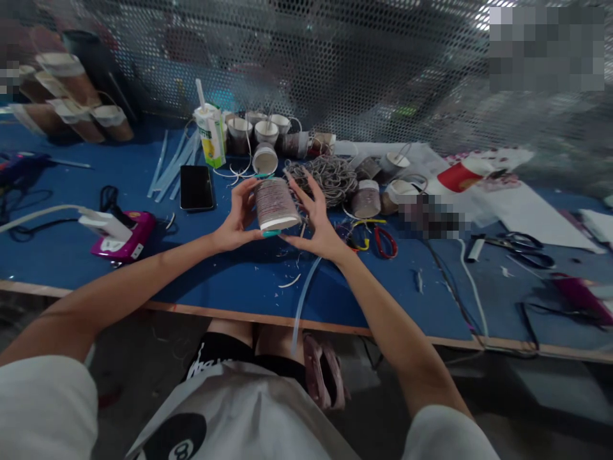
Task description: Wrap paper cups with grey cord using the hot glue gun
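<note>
Ok, we've got a cord-wrapped cup (276, 200) pinched btwn L grip (238, 218) & R grip (317, 220); prob a holding/turning step, next move needs steady hands imo.

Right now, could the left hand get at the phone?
Probably yes: the phone lies close beside the left hand with nothing on top of it, though that hand would likely have to let go of the wrapped cup first.
</note>
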{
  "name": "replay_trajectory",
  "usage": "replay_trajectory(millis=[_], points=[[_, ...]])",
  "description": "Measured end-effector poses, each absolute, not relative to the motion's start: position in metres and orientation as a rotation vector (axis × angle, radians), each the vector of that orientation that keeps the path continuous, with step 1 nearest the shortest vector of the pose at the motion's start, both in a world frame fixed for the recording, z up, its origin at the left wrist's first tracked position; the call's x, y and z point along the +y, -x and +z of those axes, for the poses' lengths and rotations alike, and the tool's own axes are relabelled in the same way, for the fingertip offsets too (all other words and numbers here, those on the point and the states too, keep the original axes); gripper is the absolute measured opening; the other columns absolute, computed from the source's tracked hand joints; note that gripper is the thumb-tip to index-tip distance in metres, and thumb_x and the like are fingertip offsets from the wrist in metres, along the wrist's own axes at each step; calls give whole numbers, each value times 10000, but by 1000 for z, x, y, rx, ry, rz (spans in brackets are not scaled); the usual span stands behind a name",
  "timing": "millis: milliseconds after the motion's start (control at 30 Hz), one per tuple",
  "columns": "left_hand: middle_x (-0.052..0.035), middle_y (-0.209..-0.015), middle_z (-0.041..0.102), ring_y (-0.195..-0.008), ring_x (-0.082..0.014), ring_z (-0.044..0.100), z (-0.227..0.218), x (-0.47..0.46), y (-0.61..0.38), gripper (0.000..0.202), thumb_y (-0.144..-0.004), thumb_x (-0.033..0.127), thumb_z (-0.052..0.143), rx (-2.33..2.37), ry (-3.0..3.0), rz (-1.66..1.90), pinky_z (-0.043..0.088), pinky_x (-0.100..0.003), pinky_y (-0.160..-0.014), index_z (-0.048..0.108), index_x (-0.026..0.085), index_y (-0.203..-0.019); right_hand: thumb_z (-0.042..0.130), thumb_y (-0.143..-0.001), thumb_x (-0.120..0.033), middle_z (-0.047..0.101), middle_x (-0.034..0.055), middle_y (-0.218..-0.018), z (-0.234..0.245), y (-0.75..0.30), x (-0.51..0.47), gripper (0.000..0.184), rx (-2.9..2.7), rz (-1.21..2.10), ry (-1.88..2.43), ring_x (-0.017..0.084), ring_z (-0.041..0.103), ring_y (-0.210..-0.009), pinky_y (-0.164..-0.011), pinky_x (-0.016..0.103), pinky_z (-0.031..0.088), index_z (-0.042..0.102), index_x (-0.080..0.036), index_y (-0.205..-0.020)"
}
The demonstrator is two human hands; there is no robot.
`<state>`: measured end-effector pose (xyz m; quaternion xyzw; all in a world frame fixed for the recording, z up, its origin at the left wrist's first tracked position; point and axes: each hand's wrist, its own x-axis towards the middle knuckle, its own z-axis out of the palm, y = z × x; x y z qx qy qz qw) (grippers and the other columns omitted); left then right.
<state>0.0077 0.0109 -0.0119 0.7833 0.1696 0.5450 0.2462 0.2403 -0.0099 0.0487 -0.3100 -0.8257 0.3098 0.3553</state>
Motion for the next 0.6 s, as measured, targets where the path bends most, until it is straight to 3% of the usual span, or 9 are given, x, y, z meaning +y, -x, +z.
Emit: replay_trajectory(millis=[100,200,300,467,600], points=[[-122,-1631,205,-1504,-311,342,-14,11,-9,944,-843,631,660,403,-2152,1415,446,-525,-1145,59,414,-1537,682,-730,-765,191,111,-1659,39,-236,-4,944,-2084,800,816,332,360,-1472,-1149,521,425,361,-322,-1499],[-135,-1674,152,-1553,-327,257,-14,13,-10,987,-845,618,667,392,-2167,1356,403,-558,-1176,20,405,-1560,720,-659,-794,314,134,-1577,32,-237,4,951,-2002,792,795,329,511,-1330,-1089,518,475,440,-301,-1423],[-120,-1700,98,-1581,-326,182,-12,14,-8,1031,-832,598,696,410,-2146,1265,347,-569,-1213,0,415,-1570,763,-578,-806,358,135,-1532,30,-240,8,999,-1983,756,808,321,516,-1314,-1107,510,457,446,-293,-1375],[-110,-1702,106,-1566,-332,235,-9,11,-2,1030,-800,573,745,416,-2051,1097,351,-569,-1217,93,395,-1577,821,-578,-731,377,163,-1505,29,-241,8,1027,-2019,719,743,316,461,-1392,-1177,516,398,380,-277,-1387],[-111,-1709,-13,-1586,-360,137,-9,6,-2,1168,-730,632,778,553,-2064,1175,315,-598,-1228,11,405,-1580,835,-547,-732,420,172,-1472,29,-238,9,1083,-2048,638,741,336,471,-1392,-1206,564,353,338,-274,-1394]])
